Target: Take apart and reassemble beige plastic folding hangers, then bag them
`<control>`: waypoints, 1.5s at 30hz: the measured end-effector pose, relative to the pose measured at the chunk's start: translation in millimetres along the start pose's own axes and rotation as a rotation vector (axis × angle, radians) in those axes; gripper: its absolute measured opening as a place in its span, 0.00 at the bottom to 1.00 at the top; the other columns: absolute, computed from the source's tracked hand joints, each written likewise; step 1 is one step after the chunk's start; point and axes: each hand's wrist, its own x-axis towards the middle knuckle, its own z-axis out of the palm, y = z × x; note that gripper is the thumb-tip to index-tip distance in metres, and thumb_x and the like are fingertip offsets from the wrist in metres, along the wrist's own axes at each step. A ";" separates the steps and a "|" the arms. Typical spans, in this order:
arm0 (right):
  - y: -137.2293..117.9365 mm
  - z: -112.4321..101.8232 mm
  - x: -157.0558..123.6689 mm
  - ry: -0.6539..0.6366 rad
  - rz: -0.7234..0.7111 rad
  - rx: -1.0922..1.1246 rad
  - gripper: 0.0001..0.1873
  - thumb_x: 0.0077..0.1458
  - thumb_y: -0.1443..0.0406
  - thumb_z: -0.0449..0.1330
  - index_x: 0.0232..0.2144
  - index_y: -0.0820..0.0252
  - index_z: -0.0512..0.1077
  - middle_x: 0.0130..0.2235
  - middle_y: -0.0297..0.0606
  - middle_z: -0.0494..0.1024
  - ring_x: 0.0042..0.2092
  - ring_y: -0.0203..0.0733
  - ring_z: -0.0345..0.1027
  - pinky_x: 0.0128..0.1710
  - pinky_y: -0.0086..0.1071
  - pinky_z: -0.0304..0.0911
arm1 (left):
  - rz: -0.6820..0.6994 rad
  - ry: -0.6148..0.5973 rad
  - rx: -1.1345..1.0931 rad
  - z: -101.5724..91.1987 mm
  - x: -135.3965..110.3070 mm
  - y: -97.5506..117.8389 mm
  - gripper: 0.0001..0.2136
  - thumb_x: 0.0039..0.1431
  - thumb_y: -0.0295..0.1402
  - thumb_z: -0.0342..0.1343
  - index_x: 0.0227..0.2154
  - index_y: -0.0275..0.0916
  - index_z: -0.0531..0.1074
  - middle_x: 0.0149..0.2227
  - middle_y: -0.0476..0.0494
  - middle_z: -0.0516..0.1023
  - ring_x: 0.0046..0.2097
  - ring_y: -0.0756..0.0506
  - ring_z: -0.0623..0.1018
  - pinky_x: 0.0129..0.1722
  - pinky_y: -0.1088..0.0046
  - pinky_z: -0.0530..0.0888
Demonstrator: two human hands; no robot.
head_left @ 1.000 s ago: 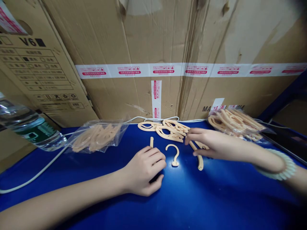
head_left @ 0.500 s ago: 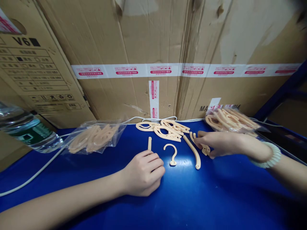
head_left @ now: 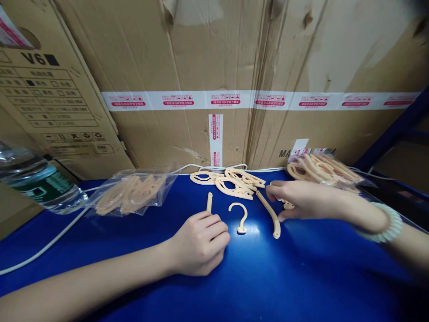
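My left hand (head_left: pixel 203 242) rests on the blue table with its fingers closed round a beige hanger arm (head_left: pixel 209 202), whose narrow end sticks out past the knuckles. To its right lies a beige hanger hook (head_left: pixel 246 215), touched by neither hand. A curved beige hanger arm (head_left: pixel 269 213) lies between the hook and my right hand (head_left: pixel 303 199). The right fingers are curled over a small beige hanger piece (head_left: pixel 288 205), mostly covered by the hand. Behind them, flat hanger parts (head_left: pixel 233 187) overlap in a loose pile.
Clear bags of beige hanger parts lie at left (head_left: pixel 129 194) and right (head_left: pixel 321 169). A water bottle (head_left: pixel 43 185) is at the far left. Large cardboard boxes (head_left: pixel 187 138) stand along the back, with a white cable (head_left: pixel 50 246) running across the blue table (head_left: pixel 261 281).
My right hand has shifted slightly left, its fingers curling further over the small beige pieces. The left hand stays still on the hanger arm.
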 end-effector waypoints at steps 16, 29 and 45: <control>-14.5 19.8 6.5 -0.045 0.005 -0.117 0.10 0.49 0.65 0.67 0.34 0.59 0.71 0.33 0.40 0.79 0.33 0.49 0.74 0.27 0.33 0.55 | -0.052 -0.033 0.028 -2.0 -0.8 0.0 0.07 0.55 0.24 0.49 0.28 0.35 0.72 0.31 0.44 0.77 0.30 0.45 0.73 0.26 0.68 0.68; -6.8 13.9 21.2 0.413 -0.004 0.000 0.05 0.59 0.64 0.58 0.37 0.60 0.68 0.36 0.40 0.77 0.34 0.43 0.71 0.32 0.33 0.62 | 0.086 0.018 -0.014 -6.6 1.9 16.1 0.07 0.55 0.25 0.48 0.29 0.37 0.72 0.27 0.44 0.75 0.27 0.46 0.71 0.25 0.70 0.67; -25.8 23.0 71.1 0.383 0.072 0.105 0.18 0.53 0.66 0.62 0.47 0.65 0.72 0.42 0.50 0.79 0.42 0.50 0.74 0.38 0.35 0.64 | 0.147 -0.010 -0.035 -3.2 1.7 18.3 0.09 0.53 0.24 0.47 0.26 0.37 0.72 0.26 0.43 0.75 0.25 0.45 0.68 0.19 0.67 0.64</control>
